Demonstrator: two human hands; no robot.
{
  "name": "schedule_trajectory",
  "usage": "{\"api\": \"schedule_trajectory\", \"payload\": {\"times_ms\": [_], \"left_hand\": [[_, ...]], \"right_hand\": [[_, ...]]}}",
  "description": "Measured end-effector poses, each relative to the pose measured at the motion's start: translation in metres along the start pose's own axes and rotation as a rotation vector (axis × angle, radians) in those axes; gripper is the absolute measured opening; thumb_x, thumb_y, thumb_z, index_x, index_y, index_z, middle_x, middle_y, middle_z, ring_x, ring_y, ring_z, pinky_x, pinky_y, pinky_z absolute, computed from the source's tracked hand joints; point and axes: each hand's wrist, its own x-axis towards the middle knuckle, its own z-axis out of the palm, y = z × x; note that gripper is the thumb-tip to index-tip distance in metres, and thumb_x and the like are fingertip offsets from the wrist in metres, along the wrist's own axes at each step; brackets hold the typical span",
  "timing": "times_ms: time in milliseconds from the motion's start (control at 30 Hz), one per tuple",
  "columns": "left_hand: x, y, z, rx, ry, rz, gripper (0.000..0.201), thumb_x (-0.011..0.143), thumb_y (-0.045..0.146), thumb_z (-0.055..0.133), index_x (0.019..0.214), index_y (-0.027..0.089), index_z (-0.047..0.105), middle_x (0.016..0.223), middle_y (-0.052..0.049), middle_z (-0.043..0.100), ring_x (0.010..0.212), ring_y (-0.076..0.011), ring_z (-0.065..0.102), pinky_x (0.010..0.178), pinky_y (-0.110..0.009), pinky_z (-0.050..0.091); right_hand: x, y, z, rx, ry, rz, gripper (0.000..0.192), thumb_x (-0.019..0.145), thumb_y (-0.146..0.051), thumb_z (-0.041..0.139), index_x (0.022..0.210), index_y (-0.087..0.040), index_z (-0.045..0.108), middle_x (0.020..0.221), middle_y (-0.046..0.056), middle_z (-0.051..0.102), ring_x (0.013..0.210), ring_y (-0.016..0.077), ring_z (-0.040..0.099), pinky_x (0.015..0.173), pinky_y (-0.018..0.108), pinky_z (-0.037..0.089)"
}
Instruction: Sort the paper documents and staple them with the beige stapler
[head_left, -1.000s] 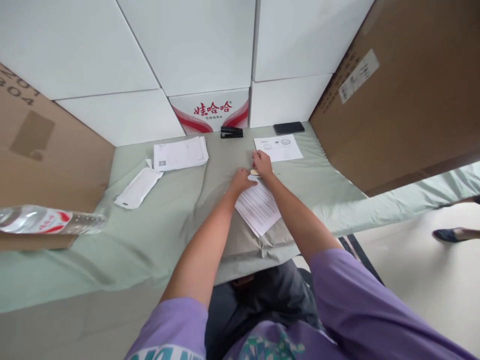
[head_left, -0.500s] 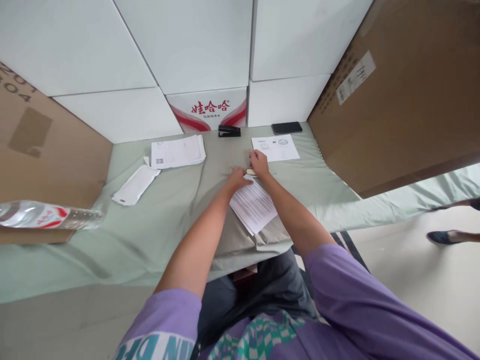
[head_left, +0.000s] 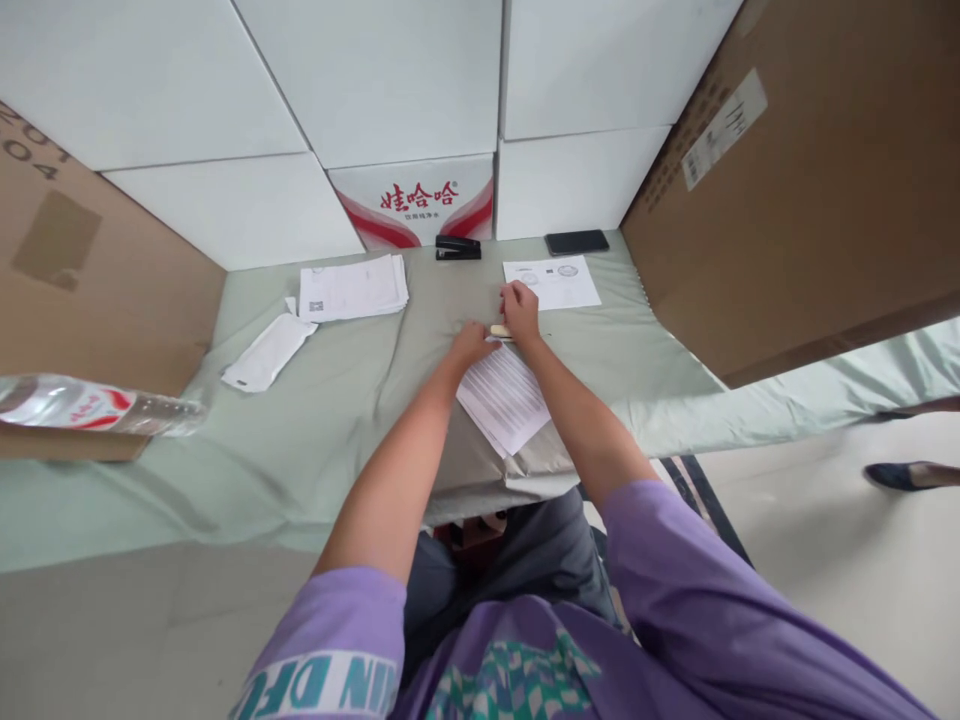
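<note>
Hands have barely shifted: left hand [head_left: 471,345] presses the printed sheets [head_left: 504,398] mid-surface, right hand [head_left: 519,308] fingers still pinch a small tan object [head_left: 500,330].

Soft, even daylight fills the wide-angle frame; shadows are faint beneath the arms. Straight edges bow toward the corners, and the water bottle [head_left: 90,405] at left smears into blur.

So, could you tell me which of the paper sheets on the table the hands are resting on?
The printed sheet nearest the table's front edge; both hands touch its far end, unlike the other papers.
</note>
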Motion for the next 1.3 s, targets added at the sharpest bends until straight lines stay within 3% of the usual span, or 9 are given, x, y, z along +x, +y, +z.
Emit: {"api": "schedule_trajectory", "payload": {"times_ms": [133, 267, 400, 500, 633, 800, 967, 1100, 1300], "left_hand": [[0.0, -0.002, 0.002, -0.055, 0.035, -0.001, 0.02, 0.08, 0.028, 0.073, 0.077, 0.019, 0.055, 0.099, -0.008, 0.058, 0.094, -0.0216, 0.056, 0.083, -0.032, 0.043], [0.001, -0.005, 0.002, -0.079, 0.037, 0.015, 0.019, 0.08, 0.025, 0.07, 0.072, 0.019, 0.054, 0.09, -0.005, 0.056, 0.087, -0.0193, 0.054, 0.079, -0.031, 0.041], [0.0, -0.01, 0.004, -0.089, 0.038, 0.044, 0.019, 0.081, 0.022, 0.068, 0.07, 0.019, 0.052, 0.09, -0.004, 0.054, 0.083, -0.0175, 0.053, 0.078, -0.03, 0.042], [-0.003, -0.013, 0.006, -0.105, 0.056, 0.066, 0.016, 0.082, 0.021, 0.066, 0.073, 0.019, 0.053, 0.095, -0.004, 0.054, 0.083, -0.0163, 0.052, 0.08, -0.029, 0.042], [-0.009, -0.011, 0.008, -0.132, 0.091, 0.046, 0.021, 0.086, 0.028, 0.066, 0.074, 0.02, 0.051, 0.097, -0.003, 0.052, 0.082, -0.0154, 0.052, 0.083, -0.029, 0.043], [-0.011, -0.007, 0.006, -0.149, 0.104, 0.048, 0.023, 0.085, 0.026, 0.066, 0.071, 0.02, 0.049, 0.09, -0.002, 0.05, 0.082, -0.0155, 0.051, 0.085, -0.029, 0.043], [-0.008, -0.009, 0.004, -0.178, 0.11, 0.065, 0.022, 0.084, 0.023, 0.064, 0.069, 0.02, 0.048, 0.087, -0.001, 0.051, 0.081, -0.0149, 0.05, 0.085, -0.03, 0.045], [-0.01, -0.014, 0.004, -0.237, 0.12, 0.09, 0.022, 0.085, 0.025, 0.062, 0.07, 0.021, 0.047, 0.084, 0.0, 0.053, 0.081, -0.0154, 0.051, 0.084, -0.029, 0.045], [-0.023, -0.034, 0.005, -0.553, 0.023, 0.191, 0.019, 0.085, 0.039, 0.063, 0.085, 0.021, 0.056, 0.074, 0.003, 0.055, 0.073, -0.0146, 0.053, 0.071, -0.027, 0.045]], "right_hand": [[-0.024, -0.019, -0.013, 0.003, 0.066, -0.102, 0.032, 0.098, -0.044, 0.038, 0.075, -0.024, 0.045, 0.064, -0.002, 0.049, 0.064, 0.0139, 0.05, 0.068, 0.026, 0.043], [-0.067, -0.028, -0.041, -0.075, 0.12, -0.176, 0.033, 0.099, -0.043, 0.036, 0.075, -0.023, 0.048, 0.076, 0.002, 0.059, 0.08, 0.0179, 0.058, 0.082, 0.031, 0.046], [-0.109, -0.009, -0.069, -0.327, 0.05, -0.117, 0.03, 0.098, -0.035, 0.036, 0.083, -0.022, 0.058, 0.088, 0.008, 0.068, 0.091, 0.0237, 0.061, 0.091, 0.038, 0.043], [-0.123, 0.007, -0.076, -0.521, -0.087, -0.146, 0.029, 0.092, -0.028, 0.045, 0.11, -0.018, 0.066, 0.114, 0.013, 0.069, 0.112, 0.0278, 0.057, 0.099, 0.041, 0.039], [-0.116, 0.011, -0.067, -0.767, -0.163, -0.178, 0.051, 0.088, -0.024, 0.052, 0.139, -0.023, 0.059, 0.141, 0.018, 0.052, 0.126, 0.0351, 0.043, 0.1, 0.046, 0.036], [-0.081, 0.011, -0.064, -0.871, -0.23, -0.193, 0.055, 0.091, -0.019, 0.047, 0.144, -0.03, 0.056, 0.158, 0.012, 0.039, 0.138, 0.0391, 0.029, 0.108, 0.054, 0.028], [-0.049, 0.018, -0.075, -0.848, -0.436, -0.27, 0.049, 0.097, -0.03, 0.046, 0.145, -0.026, 0.054, 0.143, 0.017, 0.053, 0.126, 0.0354, 0.041, 0.103, 0.051, 0.032], [-0.038, 0.019, -0.075, -0.825, -0.437, -0.255, 0.047, 0.103, -0.04, 0.034, 0.139, -0.023, 0.06, 0.129, 0.017, 0.061, 0.117, 0.034, 0.045, 0.099, 0.048, 0.034], [-0.026, 0.014, -0.06, -0.757, -0.397, -0.169, 0.05, 0.105, -0.042, 0.029, 0.11, -0.017, 0.073, 0.114, 0.015, 0.062, 0.101, 0.027, 0.057, 0.092, 0.039, 0.041]]}}
